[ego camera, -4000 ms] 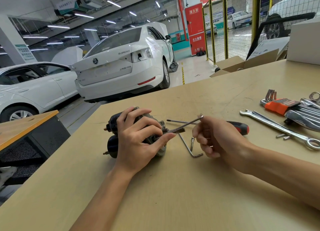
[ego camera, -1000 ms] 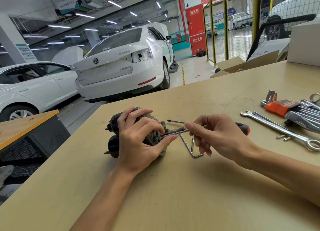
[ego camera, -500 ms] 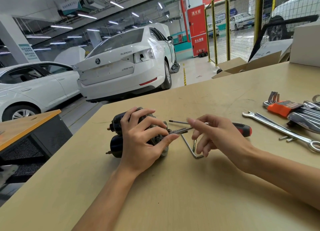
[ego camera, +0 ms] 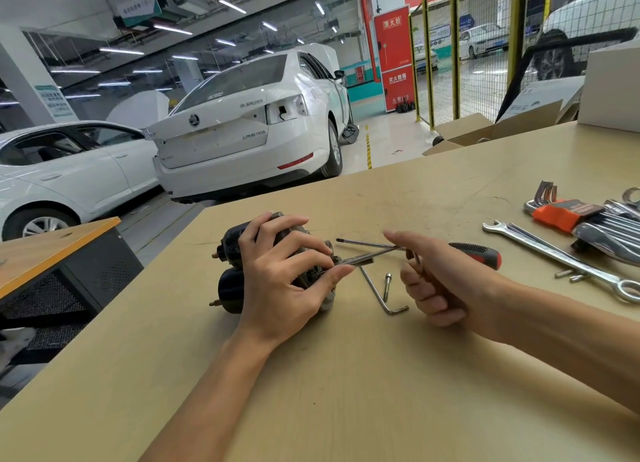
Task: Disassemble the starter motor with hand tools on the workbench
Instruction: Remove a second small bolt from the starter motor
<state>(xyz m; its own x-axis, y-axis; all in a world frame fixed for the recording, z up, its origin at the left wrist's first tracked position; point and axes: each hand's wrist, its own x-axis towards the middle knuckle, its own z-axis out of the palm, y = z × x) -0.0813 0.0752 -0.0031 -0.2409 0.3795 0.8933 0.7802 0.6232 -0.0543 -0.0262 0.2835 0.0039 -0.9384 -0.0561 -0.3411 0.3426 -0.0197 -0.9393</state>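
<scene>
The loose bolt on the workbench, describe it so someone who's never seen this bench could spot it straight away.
Start at the starter motor under the left hand near the workbench middle. Just right of it, in front of the right hand, a bent hex key lies flat. The loose bolt sits inside that key's angle: short, straight, silver, with a small head, unlike the long red-and-black-handled screwdriver behind it.

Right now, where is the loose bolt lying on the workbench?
In the head view, the loose bolt lies on the workbench just right of the starter motor, between the hex key and the right hand.
</scene>
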